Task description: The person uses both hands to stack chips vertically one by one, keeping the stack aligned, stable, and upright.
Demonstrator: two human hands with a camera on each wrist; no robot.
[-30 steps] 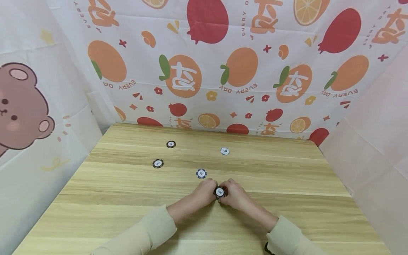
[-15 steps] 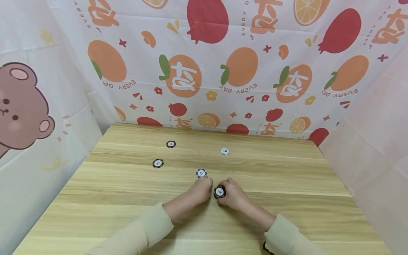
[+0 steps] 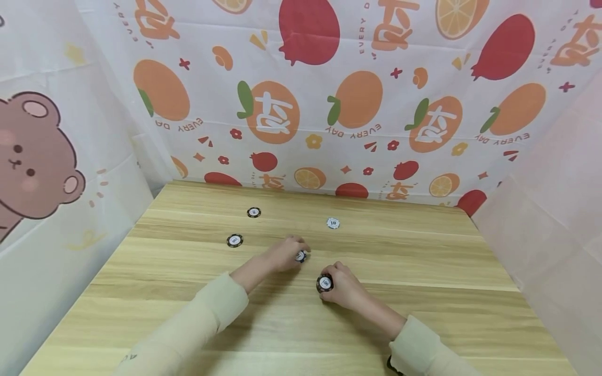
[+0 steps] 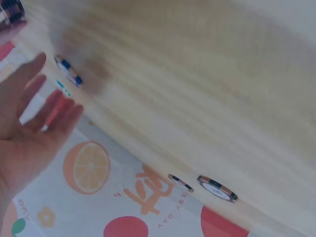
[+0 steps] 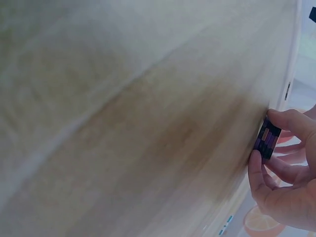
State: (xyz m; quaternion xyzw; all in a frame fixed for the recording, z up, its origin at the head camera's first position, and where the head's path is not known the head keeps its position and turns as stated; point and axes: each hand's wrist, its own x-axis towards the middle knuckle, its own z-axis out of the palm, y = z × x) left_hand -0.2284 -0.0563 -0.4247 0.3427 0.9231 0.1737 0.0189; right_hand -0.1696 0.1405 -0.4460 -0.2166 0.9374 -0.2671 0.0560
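Gripping comes first, nearest the person: one right hand point(image 3: 345, 287), thumb and fingers closed round the sides of a stack of dark-edged chips point(image 3: 324, 283), top face marked 100, low at the wooden table point(image 3: 400, 256). A light, level hold would suit it best, I judge — too hard a squeeze could push a layer out of line.

Next, slightly farther out: one left hand point(image 3: 284, 253), fingers loosely extended over a blue-edged chip point(image 3: 301, 256) lying flat. No pinch visible from here; contact I cannot tell. So thin a piece probably wants thumb and fingertip at opposite rims, close to the wood — and a straight lift.

Beyond, all flat and well apart: one black-edged chip point(image 3: 235, 241), to the left; one white chip point(image 3: 333, 223), marked 10; one far black chip point(image 3: 254, 212).

Last: one fruit-print sheet point(image 3: 211, 102), hung behind the table.
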